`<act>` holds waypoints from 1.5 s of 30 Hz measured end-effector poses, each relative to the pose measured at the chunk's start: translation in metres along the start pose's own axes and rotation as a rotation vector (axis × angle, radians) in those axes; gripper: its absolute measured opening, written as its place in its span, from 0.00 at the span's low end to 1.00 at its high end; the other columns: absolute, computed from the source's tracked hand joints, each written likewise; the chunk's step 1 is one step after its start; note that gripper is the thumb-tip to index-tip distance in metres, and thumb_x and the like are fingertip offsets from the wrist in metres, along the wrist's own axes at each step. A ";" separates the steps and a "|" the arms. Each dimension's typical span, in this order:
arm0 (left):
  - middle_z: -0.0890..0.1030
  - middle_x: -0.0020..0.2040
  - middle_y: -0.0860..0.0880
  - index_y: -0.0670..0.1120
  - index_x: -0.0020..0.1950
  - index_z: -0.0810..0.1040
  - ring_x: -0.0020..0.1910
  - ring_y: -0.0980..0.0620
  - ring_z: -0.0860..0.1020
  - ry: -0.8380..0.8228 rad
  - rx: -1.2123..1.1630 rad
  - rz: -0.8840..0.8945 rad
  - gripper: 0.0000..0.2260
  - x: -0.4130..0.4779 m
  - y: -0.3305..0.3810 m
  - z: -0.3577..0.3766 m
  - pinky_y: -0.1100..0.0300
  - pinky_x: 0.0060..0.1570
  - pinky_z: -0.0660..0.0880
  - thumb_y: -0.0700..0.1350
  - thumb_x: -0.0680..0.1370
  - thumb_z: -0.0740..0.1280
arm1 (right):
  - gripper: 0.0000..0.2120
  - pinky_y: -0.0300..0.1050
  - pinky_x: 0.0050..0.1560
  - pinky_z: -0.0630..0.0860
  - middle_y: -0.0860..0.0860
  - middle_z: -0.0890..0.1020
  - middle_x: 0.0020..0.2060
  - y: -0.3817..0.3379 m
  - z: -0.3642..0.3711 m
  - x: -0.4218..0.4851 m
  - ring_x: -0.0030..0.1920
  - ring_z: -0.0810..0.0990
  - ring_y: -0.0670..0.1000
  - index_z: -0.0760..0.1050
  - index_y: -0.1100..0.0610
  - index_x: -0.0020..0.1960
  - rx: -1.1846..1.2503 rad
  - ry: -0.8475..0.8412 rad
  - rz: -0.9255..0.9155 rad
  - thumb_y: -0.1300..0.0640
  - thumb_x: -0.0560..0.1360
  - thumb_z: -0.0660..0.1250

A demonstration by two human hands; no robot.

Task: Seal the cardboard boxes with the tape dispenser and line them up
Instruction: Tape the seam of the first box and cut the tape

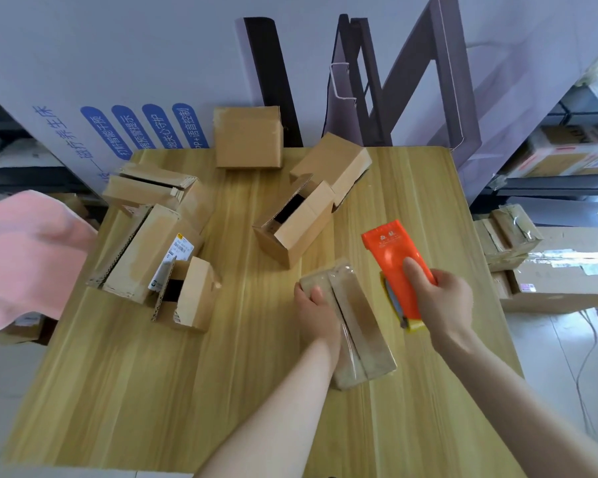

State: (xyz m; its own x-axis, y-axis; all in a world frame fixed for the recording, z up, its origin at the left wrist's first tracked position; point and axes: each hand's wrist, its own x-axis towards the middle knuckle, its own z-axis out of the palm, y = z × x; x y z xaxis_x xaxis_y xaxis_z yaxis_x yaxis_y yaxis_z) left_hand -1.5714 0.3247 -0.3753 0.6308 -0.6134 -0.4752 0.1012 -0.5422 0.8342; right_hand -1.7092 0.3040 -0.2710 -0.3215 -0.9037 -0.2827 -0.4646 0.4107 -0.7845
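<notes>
While the person's left hand (316, 310) is gripping the far corner of a long, flat brown cardboard box (359, 326), fingers curling over its edge, the box is lying near the front middle of a pale wooden table (118, 374), its centre seam running lengthwise. The right hand (442, 301) is wrapping around an orange plastic tape dispenser (396, 257), thumb lying on top, and is holding it just right of the box. Both forearms are reaching in from the near edge, the left one angling inward. To seal well, the left hand should be pinning the flaps flat while the dispenser is running straight along the seam. Several open brown cardboard boxes (296, 225) are sitting farther back, unaligned.
</notes>
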 end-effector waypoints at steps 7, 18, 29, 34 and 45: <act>0.62 0.76 0.44 0.41 0.77 0.57 0.74 0.48 0.60 0.010 0.097 0.149 0.24 0.000 -0.007 -0.007 0.64 0.69 0.56 0.43 0.82 0.57 | 0.20 0.42 0.30 0.69 0.53 0.77 0.28 0.011 0.027 -0.030 0.29 0.74 0.51 0.75 0.59 0.33 0.331 -0.003 0.243 0.46 0.76 0.66; 0.73 0.68 0.52 0.49 0.71 0.72 0.67 0.51 0.71 -0.396 0.712 0.658 0.17 0.040 0.022 -0.016 0.80 0.52 0.61 0.44 0.82 0.57 | 0.19 0.40 0.29 0.68 0.51 0.76 0.28 0.010 0.025 -0.028 0.28 0.74 0.49 0.74 0.59 0.34 0.356 -0.003 0.234 0.46 0.77 0.66; 0.73 0.58 0.53 0.57 0.59 0.70 0.51 0.45 0.76 -0.741 1.265 0.581 0.17 0.061 0.075 0.003 0.55 0.42 0.72 0.38 0.76 0.57 | 0.19 0.42 0.32 0.72 0.53 0.79 0.31 0.014 0.024 -0.022 0.31 0.77 0.51 0.76 0.59 0.36 0.401 0.004 0.272 0.45 0.76 0.66; 0.71 0.58 0.49 0.56 0.55 0.71 0.51 0.42 0.75 -0.880 1.362 0.613 0.12 0.067 0.086 0.011 0.54 0.45 0.73 0.41 0.77 0.55 | 0.19 0.42 0.32 0.73 0.53 0.79 0.30 0.016 0.026 -0.022 0.30 0.77 0.51 0.77 0.60 0.36 0.388 0.016 0.271 0.45 0.76 0.67; 0.73 0.68 0.55 0.52 0.71 0.71 0.63 0.52 0.75 -0.160 0.820 0.654 0.25 0.040 0.029 -0.035 0.56 0.54 0.75 0.56 0.75 0.69 | 0.21 0.44 0.32 0.71 0.54 0.78 0.29 0.018 0.025 -0.022 0.30 0.75 0.52 0.78 0.64 0.39 0.383 0.002 0.267 0.44 0.75 0.67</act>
State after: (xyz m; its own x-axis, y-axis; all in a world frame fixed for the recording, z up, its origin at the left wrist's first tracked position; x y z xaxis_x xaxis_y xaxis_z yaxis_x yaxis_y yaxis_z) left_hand -1.5163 0.3053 -0.3603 0.2602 -0.9619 -0.0839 -0.8086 -0.2646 0.5256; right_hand -1.6895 0.3280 -0.2930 -0.3902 -0.7719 -0.5019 -0.0277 0.5547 -0.8316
